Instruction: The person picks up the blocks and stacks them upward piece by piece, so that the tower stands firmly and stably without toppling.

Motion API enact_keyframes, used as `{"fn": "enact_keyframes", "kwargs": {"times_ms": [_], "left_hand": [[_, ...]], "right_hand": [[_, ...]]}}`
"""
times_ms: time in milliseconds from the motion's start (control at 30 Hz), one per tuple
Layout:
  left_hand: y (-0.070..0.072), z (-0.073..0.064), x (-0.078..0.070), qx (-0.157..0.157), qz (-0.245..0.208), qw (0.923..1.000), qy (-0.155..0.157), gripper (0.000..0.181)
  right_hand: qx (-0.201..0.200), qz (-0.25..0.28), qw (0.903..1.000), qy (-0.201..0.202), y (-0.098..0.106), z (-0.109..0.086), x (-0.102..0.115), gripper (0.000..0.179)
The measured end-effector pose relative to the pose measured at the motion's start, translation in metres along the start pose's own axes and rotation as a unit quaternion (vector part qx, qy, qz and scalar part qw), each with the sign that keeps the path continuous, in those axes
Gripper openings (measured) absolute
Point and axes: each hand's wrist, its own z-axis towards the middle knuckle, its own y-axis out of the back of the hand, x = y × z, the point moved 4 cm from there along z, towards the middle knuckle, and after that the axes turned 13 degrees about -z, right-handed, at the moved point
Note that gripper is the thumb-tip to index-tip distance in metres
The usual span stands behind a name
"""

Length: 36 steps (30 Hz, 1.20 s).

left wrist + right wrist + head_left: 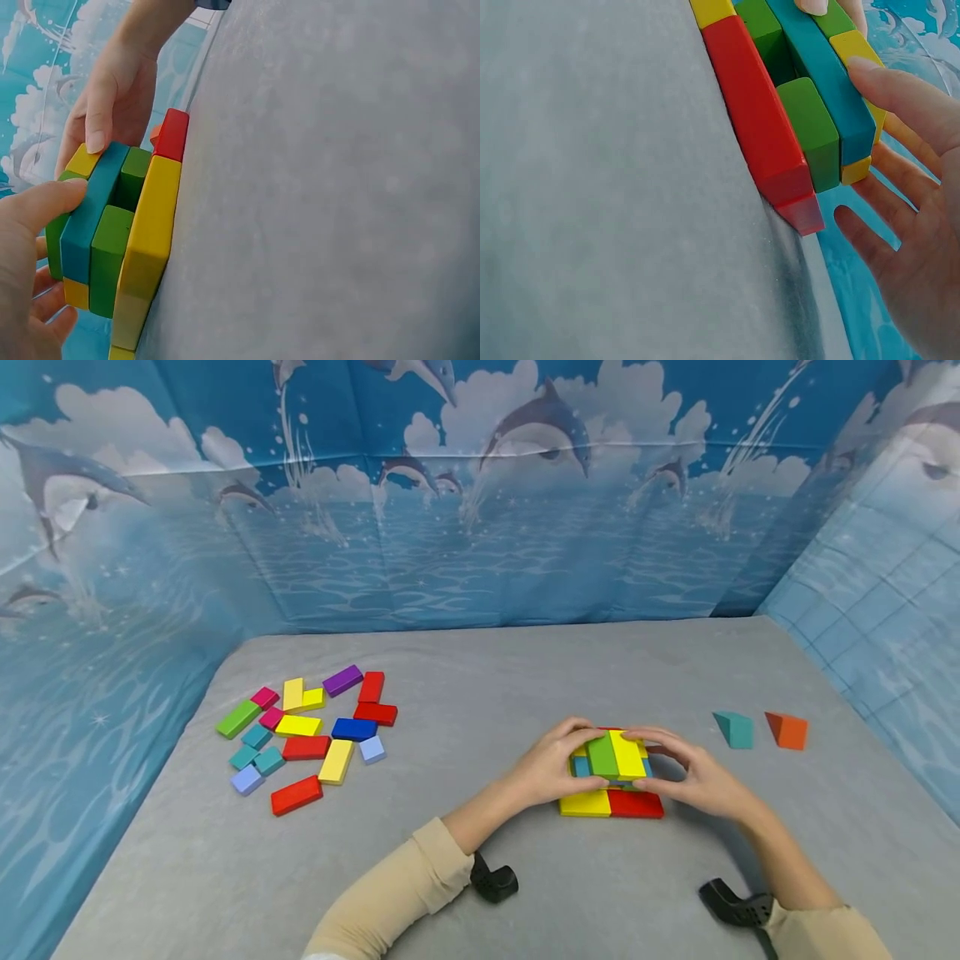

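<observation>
Pinching the green top block [602, 756] with the left hand [551, 762] and the adjoining yellow top block [627, 756] with the right hand [697, 778]. Holding both on the long teal block [88, 221], above two lower green blocks [814, 135], a yellow base block [585, 804] and a red base block [637, 804] on the grey tabletop [465, 693].

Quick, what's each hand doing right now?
Left hand: holding the top green block, thumb and fingers around it.
Right hand: holding the top yellow block the same way.
</observation>
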Motion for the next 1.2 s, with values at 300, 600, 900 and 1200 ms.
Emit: {"fn": "enact_keyframes", "kwargs": {"times_ms": [300, 600, 900, 1200], "left_hand": [[-0.001, -0.001, -0.001, 0.001, 0.003, 1.0, -0.003, 0.061], [0.012, -0.008, -0.001, 0.002, -0.013, 0.9997, 0.022, 0.075], [0.097, -0.06, 0.033, -0.096, 0.0, 0.993, 0.069, 0.071], [0.179, -0.138, 0.094, -0.202, 0.081, 0.9577, 0.188, 0.062]], "right_hand": [[0.002, 0.01, 0.9999, 0.006, 0.0, 0.0, -0.001, 0.061], [0.004, -0.005, 0.9996, -0.029, 0.0, 0.0, 0.001, 0.061], [0.009, 0.001, 0.9991, -0.04, -0.002, 0.003, -0.001, 0.06], [0.006, -0.004, 0.9991, -0.042, -0.003, 0.003, -0.003, 0.06]]}}
